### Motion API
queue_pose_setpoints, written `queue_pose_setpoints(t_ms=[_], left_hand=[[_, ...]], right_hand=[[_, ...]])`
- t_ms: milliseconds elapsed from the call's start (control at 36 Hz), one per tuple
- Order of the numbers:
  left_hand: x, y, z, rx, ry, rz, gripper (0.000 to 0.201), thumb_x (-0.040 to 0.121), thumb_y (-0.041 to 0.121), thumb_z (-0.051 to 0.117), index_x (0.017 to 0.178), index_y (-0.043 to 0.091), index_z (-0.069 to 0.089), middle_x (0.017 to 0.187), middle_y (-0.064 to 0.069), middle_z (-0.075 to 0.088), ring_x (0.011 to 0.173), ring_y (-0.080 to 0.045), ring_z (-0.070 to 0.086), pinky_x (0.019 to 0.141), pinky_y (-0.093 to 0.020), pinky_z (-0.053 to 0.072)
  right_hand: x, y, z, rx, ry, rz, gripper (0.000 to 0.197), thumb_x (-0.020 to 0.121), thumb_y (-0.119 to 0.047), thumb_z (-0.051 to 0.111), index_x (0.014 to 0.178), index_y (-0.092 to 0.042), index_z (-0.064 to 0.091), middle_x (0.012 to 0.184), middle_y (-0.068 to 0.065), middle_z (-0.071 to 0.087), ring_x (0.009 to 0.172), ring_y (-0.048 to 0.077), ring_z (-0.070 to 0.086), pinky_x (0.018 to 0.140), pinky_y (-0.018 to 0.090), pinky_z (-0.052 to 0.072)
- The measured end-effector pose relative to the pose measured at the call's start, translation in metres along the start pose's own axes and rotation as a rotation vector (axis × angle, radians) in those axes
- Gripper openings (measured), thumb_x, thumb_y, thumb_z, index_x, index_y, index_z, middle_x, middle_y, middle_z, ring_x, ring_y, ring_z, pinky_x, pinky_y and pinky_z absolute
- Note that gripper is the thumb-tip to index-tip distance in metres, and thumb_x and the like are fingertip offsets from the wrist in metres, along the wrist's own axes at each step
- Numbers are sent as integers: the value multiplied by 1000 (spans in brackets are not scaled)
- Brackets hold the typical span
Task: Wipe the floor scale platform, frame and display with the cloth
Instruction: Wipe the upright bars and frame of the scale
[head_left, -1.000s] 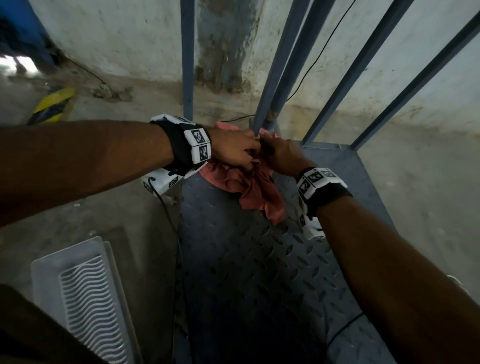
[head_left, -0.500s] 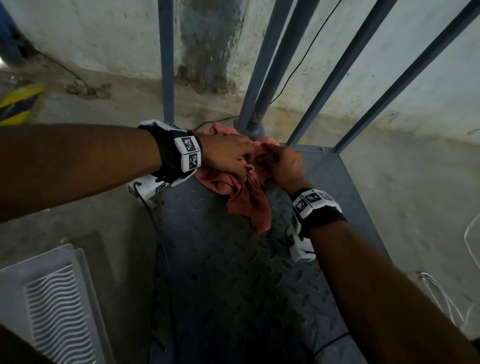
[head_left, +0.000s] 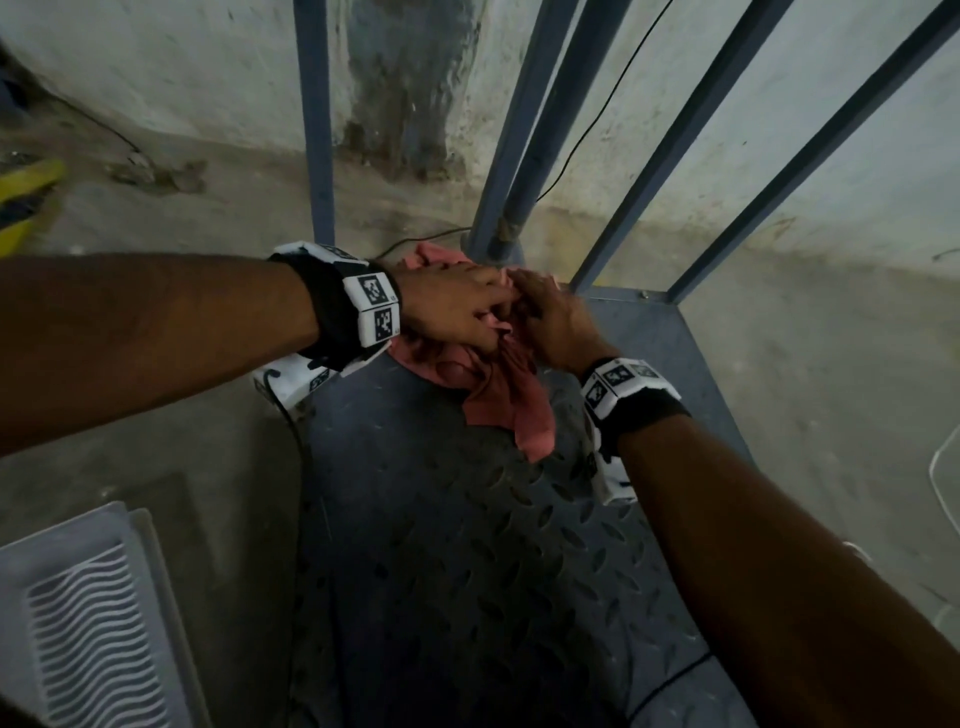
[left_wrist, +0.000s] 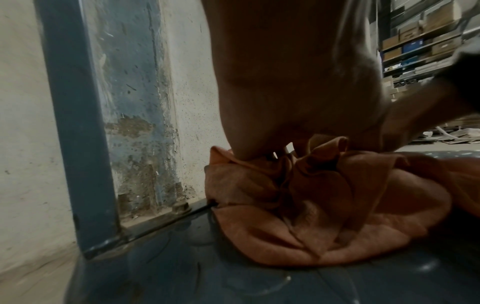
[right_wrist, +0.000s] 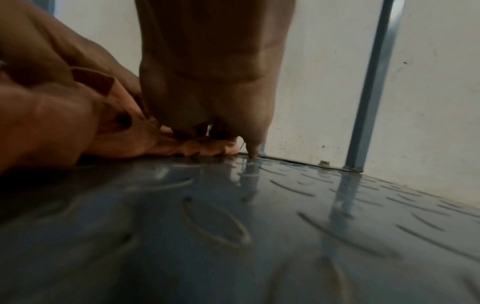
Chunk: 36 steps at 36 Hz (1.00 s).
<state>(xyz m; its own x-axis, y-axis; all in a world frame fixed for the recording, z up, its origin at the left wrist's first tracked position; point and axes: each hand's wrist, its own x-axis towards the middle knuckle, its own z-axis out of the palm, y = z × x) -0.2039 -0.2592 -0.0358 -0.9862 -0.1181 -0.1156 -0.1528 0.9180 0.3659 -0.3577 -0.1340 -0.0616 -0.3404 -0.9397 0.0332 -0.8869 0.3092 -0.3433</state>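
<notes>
A pink-red cloth (head_left: 498, 395) lies bunched at the far edge of the grey-blue checker-plate scale platform (head_left: 467, 571), by the base of the blue frame posts (head_left: 519, 130). My left hand (head_left: 452, 306) is on top of it, fingers dug into the folds. My right hand (head_left: 550, 322) meets it from the right and also grips the cloth. The left wrist view has my left hand (left_wrist: 285, 82) coming down into the crumpled cloth (left_wrist: 324, 205) beside a frame post (left_wrist: 78, 123). From the right wrist, my right hand (right_wrist: 207, 82) has its fingertips on the cloth (right_wrist: 124, 127) at the platform (right_wrist: 259, 226) edge. No display is in view.
A white ribbed plastic tray (head_left: 88, 623) lies on the concrete floor at bottom left. A yellow object (head_left: 26, 197) sits at far left. A black cable (head_left: 597, 130) runs down the stained wall behind the posts. Shelves of boxes (left_wrist: 420, 41) stand off to the right.
Both hands stay together on the cloth at the far edge. The right hand has dropped lower onto the platform, and the cloth is bunched more tightly between the hands.
</notes>
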Motion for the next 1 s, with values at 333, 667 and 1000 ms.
queue_pose_setpoints(t_ms=[333,667,1000], left_hand=[[8,15,-3,66,38,29,45,96,35,60,134,13,51,131,-10,47,119,-27,47,84,-26,25],[4,33,2,83,18,5,61,97,48,55,148,18,42,151,-7,45,137,-27,42,113,-38,31],[50,89,-1,294,-185,67,24,95,26,58,115,13,61,112,-14,67,85,-25,58,72,-33,42]], right_hand=[[16,6,-1,-246,-88,220,70,97,-54,48,156,-21,29,162,2,29,148,28,31,115,72,13],[-24,42,-6,-153,-40,109,65,102,-58,27,158,-26,29,166,-1,22,145,32,38,113,63,31],[-50,73,-19,-78,-28,298,76,93,-50,23,159,-12,22,167,9,18,154,26,18,120,57,24]])
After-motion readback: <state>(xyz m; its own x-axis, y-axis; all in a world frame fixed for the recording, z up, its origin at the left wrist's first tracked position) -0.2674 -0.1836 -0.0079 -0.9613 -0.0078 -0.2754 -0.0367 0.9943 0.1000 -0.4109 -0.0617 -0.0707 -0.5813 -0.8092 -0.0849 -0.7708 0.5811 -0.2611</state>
